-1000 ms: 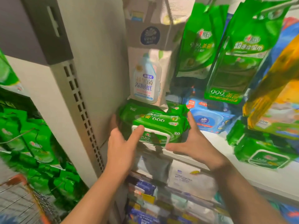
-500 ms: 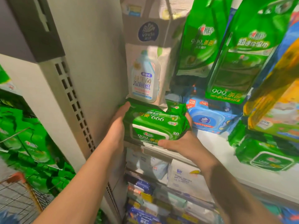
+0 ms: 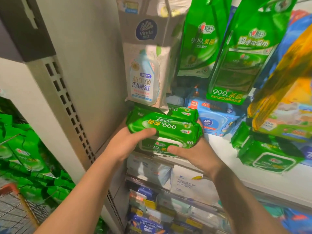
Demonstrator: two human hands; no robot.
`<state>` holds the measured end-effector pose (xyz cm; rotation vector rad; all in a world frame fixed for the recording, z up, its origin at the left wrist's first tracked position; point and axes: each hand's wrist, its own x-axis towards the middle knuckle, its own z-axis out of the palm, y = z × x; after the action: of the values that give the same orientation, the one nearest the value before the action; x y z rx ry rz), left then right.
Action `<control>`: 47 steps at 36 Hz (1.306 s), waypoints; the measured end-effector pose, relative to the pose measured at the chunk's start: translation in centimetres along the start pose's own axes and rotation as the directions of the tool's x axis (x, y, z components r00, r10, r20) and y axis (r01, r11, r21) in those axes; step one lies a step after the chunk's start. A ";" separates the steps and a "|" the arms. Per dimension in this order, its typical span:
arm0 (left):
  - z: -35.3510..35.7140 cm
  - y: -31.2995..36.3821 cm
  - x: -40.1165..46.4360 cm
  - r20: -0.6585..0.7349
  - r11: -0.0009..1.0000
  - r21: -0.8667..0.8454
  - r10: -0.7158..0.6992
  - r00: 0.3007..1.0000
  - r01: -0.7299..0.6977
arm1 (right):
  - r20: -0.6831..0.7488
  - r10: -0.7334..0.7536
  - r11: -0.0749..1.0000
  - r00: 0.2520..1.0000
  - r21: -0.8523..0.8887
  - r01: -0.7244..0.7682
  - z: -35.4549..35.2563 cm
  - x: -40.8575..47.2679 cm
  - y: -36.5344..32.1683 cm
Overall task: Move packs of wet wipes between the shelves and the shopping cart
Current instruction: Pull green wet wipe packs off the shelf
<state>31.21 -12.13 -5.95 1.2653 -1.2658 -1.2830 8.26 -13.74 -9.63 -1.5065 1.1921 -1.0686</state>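
The white shelf (image 3: 224,154) runs from centre toward four o'clock, with tall green hanging bags (image 3: 241,53) at one o'clock above it. At eight o'clock a corner of the shopping cart (image 3: 15,206) shows. A blue wipes pack (image 3: 217,120) lies at three o'clock of the green wet wipes pack (image 3: 166,128), which sits at the shelf's front left edge, another green pack just behind it. The left hand (image 3: 128,144) grips its left end, thumb on top; the right hand (image 3: 194,152) grips its right end, thumb on the lid.

Wipes pack (image 3: 165,127) at shelf (image 3: 219,149) front edge, between both hands, cart (image 3: 15,208) lower left
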 end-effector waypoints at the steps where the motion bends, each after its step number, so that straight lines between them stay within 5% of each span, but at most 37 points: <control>1: 0.1 -0.1 0.0 0.019 0.999 0.021 0.028 0.999 -0.029 | -0.008 0.009 1.000 1.000 -0.001 -0.009 -0.3 -0.2 0.1; 16: 3.1 -0.7 0.3 0.095 0.942 0.258 0.195 0.976 -0.214 | -0.121 0.039 0.999 0.992 -0.003 -0.039 -4.9 -2.7 1.1; 29: 2.6 -0.4 2.0 0.312 0.952 0.231 0.125 0.942 -0.203 | -0.064 0.065 0.997 0.996 -0.036 -0.068 -5.7 -2.8 0.5; 47: 6.4 -0.6 -1.3 0.048 0.932 0.302 0.195 0.980 -0.201 | -0.082 -0.094 0.990 0.992 -0.117 0.084 -8.1 -5.4 0.5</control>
<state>25.00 -10.32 -6.78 1.3007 -1.6080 -0.9811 -0.50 -9.56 -8.89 -1.6276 1.2741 -1.1529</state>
